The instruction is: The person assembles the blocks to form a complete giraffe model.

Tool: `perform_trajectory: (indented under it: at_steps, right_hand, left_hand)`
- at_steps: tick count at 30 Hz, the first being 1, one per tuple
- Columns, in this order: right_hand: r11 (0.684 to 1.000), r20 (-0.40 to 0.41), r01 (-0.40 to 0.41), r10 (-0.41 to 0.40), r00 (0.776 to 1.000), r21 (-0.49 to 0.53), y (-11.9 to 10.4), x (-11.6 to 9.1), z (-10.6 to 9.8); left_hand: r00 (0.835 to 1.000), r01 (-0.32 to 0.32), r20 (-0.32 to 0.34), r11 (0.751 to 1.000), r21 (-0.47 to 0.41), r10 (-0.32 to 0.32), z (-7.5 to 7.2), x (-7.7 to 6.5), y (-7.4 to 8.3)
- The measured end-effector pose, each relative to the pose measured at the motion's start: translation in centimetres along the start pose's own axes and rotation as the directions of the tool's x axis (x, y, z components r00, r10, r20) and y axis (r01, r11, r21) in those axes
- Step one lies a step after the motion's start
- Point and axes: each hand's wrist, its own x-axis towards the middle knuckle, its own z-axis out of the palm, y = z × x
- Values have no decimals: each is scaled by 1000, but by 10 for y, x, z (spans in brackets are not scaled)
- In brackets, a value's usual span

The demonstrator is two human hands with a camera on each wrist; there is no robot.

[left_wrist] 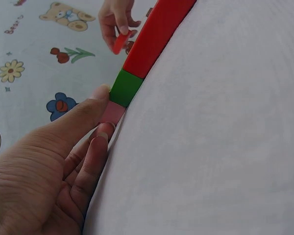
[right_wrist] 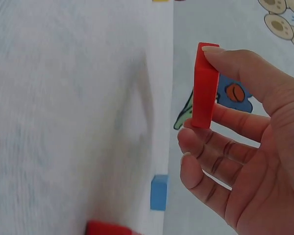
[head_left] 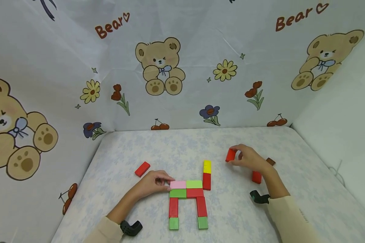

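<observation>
- The left hand (head_left: 153, 184) pinched the left end of the pink block (head_left: 178, 185) between thumb and fingers, the thumb also close against the green block (head_left: 178, 193) beside it
- The right hand (head_left: 248, 158) grasped the loose red block (head_left: 230, 155) between its thumb and fingertips, thumb on one end, and held it up off the table (head_left: 225, 216), to the right of the arrangement and well apart from it
- The pink block lay in the top row of the arrangement, with the lime block (head_left: 194, 184) touching its right end
- Just below that row, the green block lay on the left and a horizontal red block (head_left: 195, 193) on the right
- Two red legs (head_left: 173, 207) ran down from the lower row, each with a small green foot (head_left: 174, 223) at its lower end
- At the right end of the top row stood a red-and-yellow column (head_left: 207, 181), the yellow part farther from the person
- A slanted red block (head_left: 142, 169) lay beyond the left hand, apart from the arrangement
- Near the right forearm lay another red block (head_left: 257, 177) and a brown block (head_left: 270, 161), each partly covered; the right wrist view also showed a blue block (right_wrist: 159, 193)
- Behind everything hung a bear-printed cloth (head_left: 188, 60)
</observation>
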Motion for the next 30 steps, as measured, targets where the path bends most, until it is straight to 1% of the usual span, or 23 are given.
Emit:
perform_trajectory:
  at_steps: [5,7,12,19,25,30]
  right_hand:
    - [996,-6,87,-87,996,-38,-10,7,13]
    - [994,-6,96,-96,995,-56,-15,11,16]
    - [992,2,83,-83,997,-92,-24,21,20]
    - [986,44,105,-99,994,-131,-28,42,25]
    - [989,81,72,-62,995,-129,-33,59,32]
    - [988,87,52,-39,995,-145,-34,68,35]
  left_hand:
    - [1000,12,8,1000,-5,-12,-1,-1,-1]
    - [1000,15,11,1000,-5,-15,-1,-1,-2]
    - [1000,16,7,1000,-2,-16,-2,-2,-4]
    - [1000,11,1,1000,-21,-11,-1,-2,-4]
    - [1000,28,10,1000,-6,-28,-2,-2,-3]
    - [1000,17,24,1000,0,-17,-3,0,-1]
